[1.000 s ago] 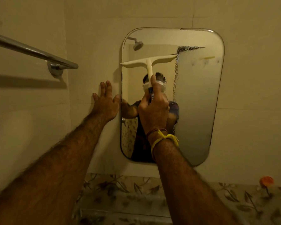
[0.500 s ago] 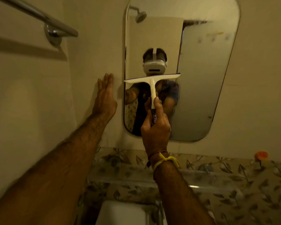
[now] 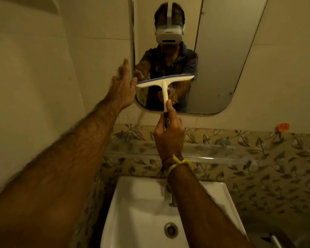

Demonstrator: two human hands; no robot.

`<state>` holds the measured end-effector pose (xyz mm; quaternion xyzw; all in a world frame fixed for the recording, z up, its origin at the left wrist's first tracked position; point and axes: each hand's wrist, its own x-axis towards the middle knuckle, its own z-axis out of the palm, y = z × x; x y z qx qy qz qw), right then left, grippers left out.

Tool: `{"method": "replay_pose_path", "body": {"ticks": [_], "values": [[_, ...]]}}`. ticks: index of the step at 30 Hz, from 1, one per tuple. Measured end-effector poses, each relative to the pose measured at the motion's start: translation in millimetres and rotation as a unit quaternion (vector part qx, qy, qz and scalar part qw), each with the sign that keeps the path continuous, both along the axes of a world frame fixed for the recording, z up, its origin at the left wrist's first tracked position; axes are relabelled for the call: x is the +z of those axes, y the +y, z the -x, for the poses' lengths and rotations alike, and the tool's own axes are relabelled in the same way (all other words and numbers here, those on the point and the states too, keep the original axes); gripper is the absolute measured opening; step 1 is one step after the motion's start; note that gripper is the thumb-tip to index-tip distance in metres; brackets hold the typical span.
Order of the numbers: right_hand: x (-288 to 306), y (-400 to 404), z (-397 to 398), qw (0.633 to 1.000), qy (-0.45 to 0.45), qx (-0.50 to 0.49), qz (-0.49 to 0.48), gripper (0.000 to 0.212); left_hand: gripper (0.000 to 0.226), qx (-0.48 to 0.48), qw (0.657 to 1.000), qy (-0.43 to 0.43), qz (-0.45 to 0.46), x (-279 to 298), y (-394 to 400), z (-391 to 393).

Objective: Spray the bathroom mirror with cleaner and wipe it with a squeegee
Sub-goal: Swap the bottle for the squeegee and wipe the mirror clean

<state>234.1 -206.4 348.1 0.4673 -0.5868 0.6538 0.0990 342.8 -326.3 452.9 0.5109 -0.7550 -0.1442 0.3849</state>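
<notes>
White plastic makes up the squeegee (image 3: 164, 80), the one tool in the head view, and its blade lies nearly level across the left part of the mirror (image 3: 220, 68), low down, near the bottom edge. The right hand (image 3: 168, 135) is wrapped tight round the lower end of the handle, thumb laid up along it — a grip that looks meant to press the blade flat to the glass while drawing it down. A yellow band (image 3: 181, 163) is tied at that wrist.

The left hand (image 3: 121, 86) carries nothing; its fingers are spread and it rests against the wall (image 3: 89, 51) just beside the mirror's left edge, probably to steady the body during the reach. The blade's left tip sits very close to that hand; whether they touch I cannot tell.

Glass above the blade gives a sharp reflection, while the right part looks dull and hazy, so by my reading one strip is nearly finished and the right side remains to be wiped.

Counted: one squeegee, one mirror, two hands, one sink (image 3: 132, 203) directly below, one glass shelf (image 3: 213, 153) between sink and mirror, and one small orange object (image 3: 282, 127) on the wall near the mirror's lower right corner. No spray bottle is visible.
</notes>
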Motion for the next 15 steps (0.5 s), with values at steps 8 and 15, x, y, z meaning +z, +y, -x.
{"method": "replay_pose_path", "body": {"ticks": [8,15], "values": [[-30,23,3,0.997,-0.006,-0.006,-0.074,0.051,0.067,0.007,0.999,-0.017,-0.038,-11,10,3],[-43,36,9,0.987,-0.011,-0.013,-0.158,0.053,0.068,0.041,0.995,-0.056,-0.069,-10,19,20]]}}
